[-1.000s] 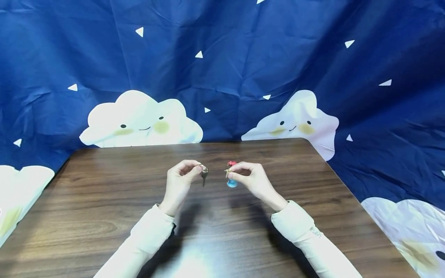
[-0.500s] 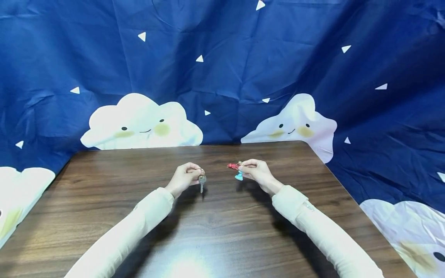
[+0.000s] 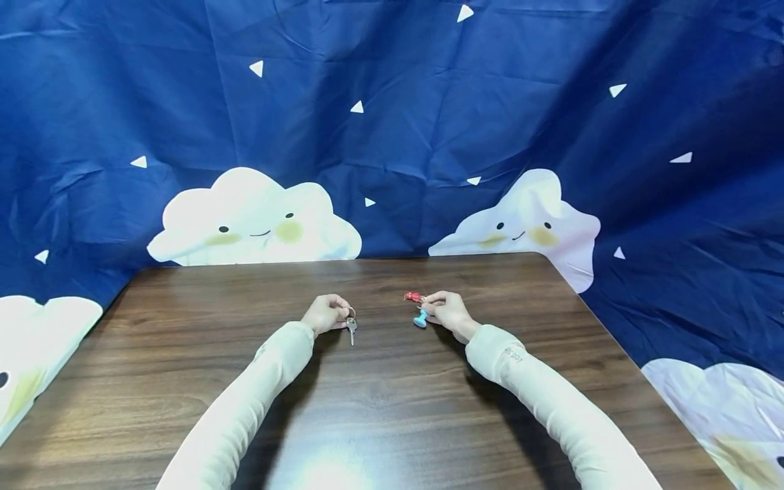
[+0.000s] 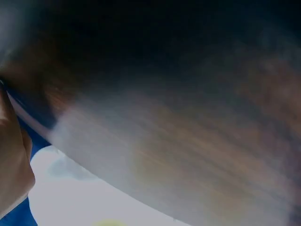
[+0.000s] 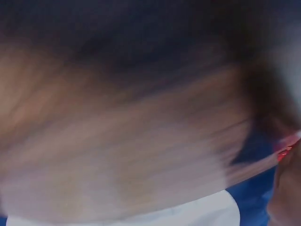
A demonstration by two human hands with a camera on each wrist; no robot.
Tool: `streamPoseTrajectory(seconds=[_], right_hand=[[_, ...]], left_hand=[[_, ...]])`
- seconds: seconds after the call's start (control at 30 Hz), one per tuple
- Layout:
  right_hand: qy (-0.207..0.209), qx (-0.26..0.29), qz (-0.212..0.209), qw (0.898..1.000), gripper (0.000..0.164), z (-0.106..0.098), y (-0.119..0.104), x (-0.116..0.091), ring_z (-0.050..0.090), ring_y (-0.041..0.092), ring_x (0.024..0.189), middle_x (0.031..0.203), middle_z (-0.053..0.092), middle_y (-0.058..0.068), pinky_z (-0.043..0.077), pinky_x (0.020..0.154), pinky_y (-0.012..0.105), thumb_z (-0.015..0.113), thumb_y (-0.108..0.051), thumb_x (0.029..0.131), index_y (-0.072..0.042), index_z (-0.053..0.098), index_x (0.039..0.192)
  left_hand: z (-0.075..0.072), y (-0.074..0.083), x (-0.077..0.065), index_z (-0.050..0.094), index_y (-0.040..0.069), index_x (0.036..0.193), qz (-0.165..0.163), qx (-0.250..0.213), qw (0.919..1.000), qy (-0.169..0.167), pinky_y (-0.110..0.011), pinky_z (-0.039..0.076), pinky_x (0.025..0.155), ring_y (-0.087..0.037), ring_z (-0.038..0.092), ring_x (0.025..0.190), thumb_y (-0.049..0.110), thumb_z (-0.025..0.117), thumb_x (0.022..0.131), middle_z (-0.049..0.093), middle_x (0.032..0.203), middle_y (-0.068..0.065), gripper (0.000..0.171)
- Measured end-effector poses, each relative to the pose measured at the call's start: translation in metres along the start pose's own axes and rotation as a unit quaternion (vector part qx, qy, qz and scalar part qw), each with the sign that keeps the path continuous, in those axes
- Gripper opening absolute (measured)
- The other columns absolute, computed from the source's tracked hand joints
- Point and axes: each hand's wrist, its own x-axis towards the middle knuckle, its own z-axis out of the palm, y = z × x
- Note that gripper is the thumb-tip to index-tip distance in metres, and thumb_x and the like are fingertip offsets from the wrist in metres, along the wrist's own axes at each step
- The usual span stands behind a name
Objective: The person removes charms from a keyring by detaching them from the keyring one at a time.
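My left hand (image 3: pixel 327 314), left of the table's middle in the head view, pinches a small metal ring (image 3: pixel 352 313). A key (image 3: pixel 352 331) extends from that ring toward me. Opposite it, my right hand (image 3: pixel 448 313) pinches a keychain by its gold-coloured link, with a red charm (image 3: pixel 414 297) and a light blue charm (image 3: pixel 420 319) beside the fingertips. Whether key and charms touch the table is too small to tell. In the right wrist view a bit of the red charm (image 5: pixel 284 153) shows above the hand; the left wrist view shows only part of the left hand (image 4: pixel 14 165).
Both hands are over a dark brown wooden table (image 3: pixel 380 401). Behind it hangs a blue cloth (image 3: pixel 392 82) printed with white clouds, a star and small triangles. Both wrist views are mostly a blurred tabletop.
Both hands have moved down and forward, closer to the tabletop. The right hand first shifted right, widening the gap between the hands. The key turned flat-side to view; both hands kept their hold.
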Motion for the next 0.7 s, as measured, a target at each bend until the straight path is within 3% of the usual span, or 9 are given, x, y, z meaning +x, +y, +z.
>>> streamPoseTrajectory(seconds=[0.1, 0.3, 0.5, 0.7], right_hand=[[-0.004, -0.059, -0.026, 0.998, 0.02, -0.004, 0.003, 0.002, 0.055, 0.005, 0.071, 0.084, 0.059, 0.006, 0.054, 0.075, 0.024, 0.057, -0.003, 0.087, 0.007, 0.056, 0.104], [-0.019, -0.165, -0.085, 0.982, 0.019, -0.011, 0.006, 0.004, 0.057, 0.011, 0.077, 0.091, 0.066, 0.013, 0.045, 0.068, 0.019, 0.06, -0.006, 0.086, 0.001, 0.06, 0.103], [-0.035, -0.211, -0.132, 0.968, 0.016, -0.011, 0.008, 0.003, 0.059, 0.021, 0.089, 0.098, 0.065, 0.016, 0.046, 0.075, 0.025, 0.059, -0.004, 0.085, 0.0, 0.064, 0.1], [-0.041, -0.208, -0.147, 0.966, 0.016, -0.011, 0.011, 0.003, 0.058, 0.018, 0.085, 0.1, 0.065, 0.016, 0.045, 0.073, 0.023, 0.06, -0.004, 0.084, 0.0, 0.065, 0.099]], left_hand=[[-0.001, 0.0, 0.001, 0.059, -0.003, 0.097, 0.023, 0.071, 0.9967, 0.031, -0.028, 0.054, 0.074, -0.015, 0.063, 0.078, 0.002, 0.057, 0.087, 0.063, 0.09, -0.012, 0.012], [-0.005, 0.0, 0.004, 0.069, 0.01, 0.086, 0.046, 0.214, 0.9717, 0.089, -0.028, 0.046, 0.071, -0.016, 0.059, 0.078, 0.012, 0.067, 0.081, 0.069, 0.083, -0.003, 0.006], [-0.01, -0.004, 0.006, 0.069, 0.01, 0.09, 0.062, 0.244, 0.9642, 0.083, -0.035, 0.047, 0.082, -0.019, 0.061, 0.087, 0.01, 0.067, 0.08, 0.07, 0.088, -0.004, 0.01], [-0.014, -0.008, 0.004, 0.066, 0.008, 0.103, 0.076, 0.247, 0.9645, 0.055, -0.039, 0.046, 0.088, -0.023, 0.06, 0.094, 0.008, 0.065, 0.081, 0.067, 0.099, -0.007, 0.022]])
